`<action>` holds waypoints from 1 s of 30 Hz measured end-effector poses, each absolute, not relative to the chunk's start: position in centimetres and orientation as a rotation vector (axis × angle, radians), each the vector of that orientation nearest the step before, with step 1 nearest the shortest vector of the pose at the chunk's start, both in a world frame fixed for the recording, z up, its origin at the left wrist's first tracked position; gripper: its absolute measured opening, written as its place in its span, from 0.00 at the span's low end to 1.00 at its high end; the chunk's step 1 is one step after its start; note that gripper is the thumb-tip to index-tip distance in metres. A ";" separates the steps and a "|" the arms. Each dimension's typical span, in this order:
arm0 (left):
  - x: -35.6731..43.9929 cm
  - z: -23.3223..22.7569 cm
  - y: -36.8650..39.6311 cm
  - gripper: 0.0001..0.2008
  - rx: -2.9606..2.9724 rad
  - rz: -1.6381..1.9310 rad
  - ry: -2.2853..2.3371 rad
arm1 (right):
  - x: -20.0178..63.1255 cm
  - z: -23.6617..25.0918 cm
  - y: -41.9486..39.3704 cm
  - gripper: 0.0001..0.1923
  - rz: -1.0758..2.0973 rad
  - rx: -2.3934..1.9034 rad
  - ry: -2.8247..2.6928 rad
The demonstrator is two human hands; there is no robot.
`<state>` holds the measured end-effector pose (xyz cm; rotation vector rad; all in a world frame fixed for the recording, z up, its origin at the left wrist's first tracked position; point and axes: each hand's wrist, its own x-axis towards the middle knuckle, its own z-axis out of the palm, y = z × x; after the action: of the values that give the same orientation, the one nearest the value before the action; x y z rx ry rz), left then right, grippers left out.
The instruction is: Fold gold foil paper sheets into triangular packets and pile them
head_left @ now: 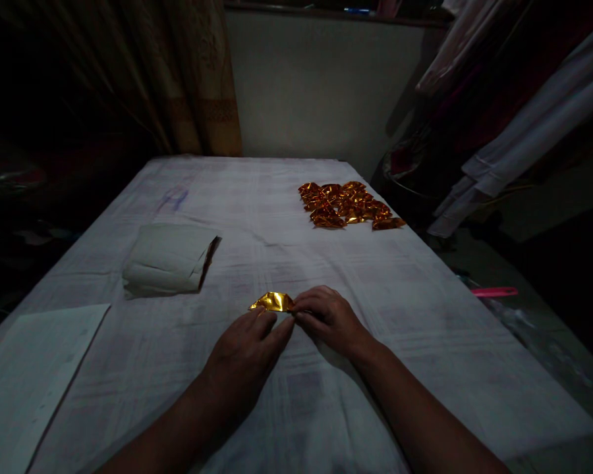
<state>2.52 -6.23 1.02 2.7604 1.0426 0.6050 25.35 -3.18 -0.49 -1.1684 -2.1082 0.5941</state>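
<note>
Gold foil piece [273, 301] lies near the middle of the cloth-covered table [425, 316], toward its near edge, with the left hand [244, 359] flat beside it, fingertips touching its near side, and the right hand [326, 316] curled with fingertips pinching its right end. A heap of folded gold foil pieces [350, 205] sits toward the far right corner of the table, a stack of pale paper sheets [167, 259] lies left of centre, and a white sheet [27, 375] overlaps the near left edge.
</note>
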 end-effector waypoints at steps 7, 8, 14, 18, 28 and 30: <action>2.3 1.0 -6.4 0.20 2.753 0.537 1.057 | 25.3 -0.9 -3.3 0.07 0.523 -1.176 -2.129; 2.3 1.0 -6.4 0.21 2.757 0.525 1.058 | 25.3 -0.9 -3.3 0.07 0.504 -1.181 -2.140; 2.4 1.1 -6.4 0.18 2.815 0.580 1.050 | 25.3 -0.7 -3.4 0.08 0.548 -1.201 -2.150; 2.4 1.1 -6.4 0.19 2.814 0.568 1.042 | 25.3 -0.4 -3.5 0.07 0.573 -1.192 -2.146; 2.5 0.8 -6.4 0.18 2.838 0.560 1.027 | 25.0 -0.4 -3.6 0.07 0.550 -1.254 -2.205; 2.5 0.8 -6.4 0.18 2.839 0.571 1.026 | 24.8 -0.6 -3.6 0.06 0.547 -1.273 -2.170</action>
<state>2.49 -6.43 0.80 2.8385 1.0259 0.5709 24.81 -3.56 -0.55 -1.2729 -2.1696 0.5468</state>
